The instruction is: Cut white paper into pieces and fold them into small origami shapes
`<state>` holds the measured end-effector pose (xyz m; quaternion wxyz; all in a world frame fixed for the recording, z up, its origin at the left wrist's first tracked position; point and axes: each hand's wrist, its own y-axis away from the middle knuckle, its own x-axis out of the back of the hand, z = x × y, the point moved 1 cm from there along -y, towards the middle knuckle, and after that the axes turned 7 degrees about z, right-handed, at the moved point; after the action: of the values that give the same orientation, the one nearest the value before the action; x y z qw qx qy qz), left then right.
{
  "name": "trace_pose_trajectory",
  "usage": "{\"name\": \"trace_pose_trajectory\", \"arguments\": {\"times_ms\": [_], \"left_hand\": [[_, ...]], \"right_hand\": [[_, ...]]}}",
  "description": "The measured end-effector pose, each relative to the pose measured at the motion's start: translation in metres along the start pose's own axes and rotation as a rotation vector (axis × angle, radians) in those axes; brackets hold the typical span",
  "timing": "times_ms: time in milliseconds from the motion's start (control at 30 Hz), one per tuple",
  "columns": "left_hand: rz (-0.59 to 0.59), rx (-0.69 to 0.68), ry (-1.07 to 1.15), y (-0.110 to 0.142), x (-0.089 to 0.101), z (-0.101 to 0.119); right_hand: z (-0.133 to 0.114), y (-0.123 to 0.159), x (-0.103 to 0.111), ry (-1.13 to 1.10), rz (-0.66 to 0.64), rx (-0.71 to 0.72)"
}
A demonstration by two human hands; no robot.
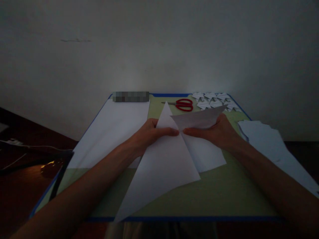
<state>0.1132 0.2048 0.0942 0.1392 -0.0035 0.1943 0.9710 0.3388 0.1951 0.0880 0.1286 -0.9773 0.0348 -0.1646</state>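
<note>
A white sheet of paper, partly folded or torn into pointed flaps, is held up over the middle of the table. My left hand pinches it from the left, its thumb lying across the front and the other fingers hidden behind. From the right, my right hand grips the upper right flap, thumb in front. Both thumb tips nearly meet at the middle of the paper. Just beyond the sheet lies a pair of scissors with red handles, its blades pointing left.
White paper covers the table's left side, with a blurred-out block at its far edge. Several small folded paper pieces sit at the back right. A fanned stack of paper lies on the right. The green table has a blue edge against a wall.
</note>
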Motion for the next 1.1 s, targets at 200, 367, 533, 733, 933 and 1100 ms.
{"name": "trace_pose_trajectory", "arguments": {"times_ms": [200, 367, 533, 733, 933, 1100], "left_hand": [[0.004, -0.004, 0.021, 0.001, 0.0, 0.001], [0.018, -0.021, 0.004, -0.001, 0.001, 0.001], [-0.013, -0.024, -0.017, -0.002, 0.003, 0.0], [-0.112, -0.019, -0.029, -0.002, 0.008, 0.001], [-0.022, -0.015, -0.093, 0.0, 0.008, 0.003], [0.066, -0.204, -0.286, -0.003, 0.01, 0.005]], "right_hand": [[-0.009, -0.001, 0.002, 0.072, -0.076, 0.069], [-0.018, -0.002, 0.002, 0.068, -0.129, 0.138], [-0.013, -0.004, 0.004, 0.105, -0.136, -0.083], [-0.006, -0.006, 0.004, -0.06, -0.069, -0.237], [-0.003, -0.006, 0.004, -0.202, -0.136, -0.412], [-0.002, -0.007, 0.002, -0.114, -0.144, -0.45]]}}
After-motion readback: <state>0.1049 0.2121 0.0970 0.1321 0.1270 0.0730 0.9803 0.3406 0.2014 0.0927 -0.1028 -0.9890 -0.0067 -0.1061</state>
